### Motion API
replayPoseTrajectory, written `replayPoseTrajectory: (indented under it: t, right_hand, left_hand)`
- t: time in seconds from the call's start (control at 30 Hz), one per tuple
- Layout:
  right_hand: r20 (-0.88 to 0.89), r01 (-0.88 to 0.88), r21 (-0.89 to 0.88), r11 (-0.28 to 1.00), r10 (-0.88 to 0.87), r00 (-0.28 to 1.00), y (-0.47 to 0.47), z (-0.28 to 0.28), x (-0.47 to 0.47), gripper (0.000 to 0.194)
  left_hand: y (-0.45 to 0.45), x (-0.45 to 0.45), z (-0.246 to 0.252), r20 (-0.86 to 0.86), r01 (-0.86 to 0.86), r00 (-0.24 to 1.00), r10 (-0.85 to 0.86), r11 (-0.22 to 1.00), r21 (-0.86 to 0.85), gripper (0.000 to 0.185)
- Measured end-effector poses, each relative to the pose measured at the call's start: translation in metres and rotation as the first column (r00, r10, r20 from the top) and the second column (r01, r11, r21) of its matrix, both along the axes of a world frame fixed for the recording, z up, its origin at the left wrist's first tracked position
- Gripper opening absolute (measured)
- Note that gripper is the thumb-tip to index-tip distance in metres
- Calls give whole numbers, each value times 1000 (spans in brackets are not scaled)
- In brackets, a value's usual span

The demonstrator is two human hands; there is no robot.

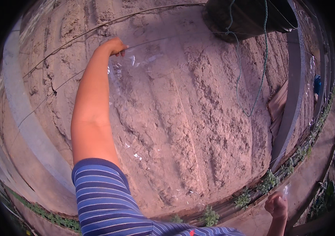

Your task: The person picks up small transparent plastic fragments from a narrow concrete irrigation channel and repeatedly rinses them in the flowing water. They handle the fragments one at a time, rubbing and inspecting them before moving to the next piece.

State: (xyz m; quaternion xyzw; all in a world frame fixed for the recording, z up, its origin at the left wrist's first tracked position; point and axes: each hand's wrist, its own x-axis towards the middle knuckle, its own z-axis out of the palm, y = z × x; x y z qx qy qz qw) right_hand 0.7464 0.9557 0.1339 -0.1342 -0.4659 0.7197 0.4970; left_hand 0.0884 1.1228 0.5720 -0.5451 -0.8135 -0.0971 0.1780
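Observation:
My left hand (pixel 117 47) reaches out at the upper left, fingers bent, at a thin wire (pixel 161 39) strung across the rough, dry earth surface (pixel 167 118). Whether the fingers grip the wire is unclear. Bits of clear, shiny plastic film (pixel 133 60) show just beyond and below them. At the lower right, my right hand (pixel 276 205) is raised with its fingers curled in. Something clear and glinting (pixel 286 188) shows at its top; the picture does not settle whether the hand holds it.
A large black container (pixel 244 20) stands or hangs at the upper right, with a green cord (pixel 264 65) looping down from it. Grey posts or beams flank the earth at left (pixel 25 103) and right (pixel 294 97). Small green plants (pixel 210 216) grow along the lower edge, beside a pale path (pixel 320 153).

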Motion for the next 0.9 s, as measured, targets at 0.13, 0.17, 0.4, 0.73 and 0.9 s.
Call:
replayPoseTrajectory:
  t: [0.13, 0.17, 0.4, 0.73, 0.9]
  right_hand:
    - [-67, -288, -14, 958, 286, 956, 14, 20, -87, 39]
    - [-107, -341, 5, 940, 339, 935, 18, 28, -104, 38]
    - [48, -245, 274, 930, 241, 969, 86, 126, -253, 36]
    - [190, 210, 542, 813, -363, 912, 192, 268, -485, 48]
    - [513, -443, 301, 845, 248, 822, 209, 243, -527, 25]
  left_hand:
    - [17, 5, -15, -30, 10, 1000, -9, 1000, 16, 54]
    - [18, 7, -19, 23, 67, 998, -67, 998, 6, 59]
    - [6, 8, -33, 110, 178, 978, -175, 984, -13, 80]
    - [13, -3, -50, -44, 253, 967, -250, 944, 214, 75]
    - [10, 9, -59, 43, 211, 972, -229, 942, 262, 64]
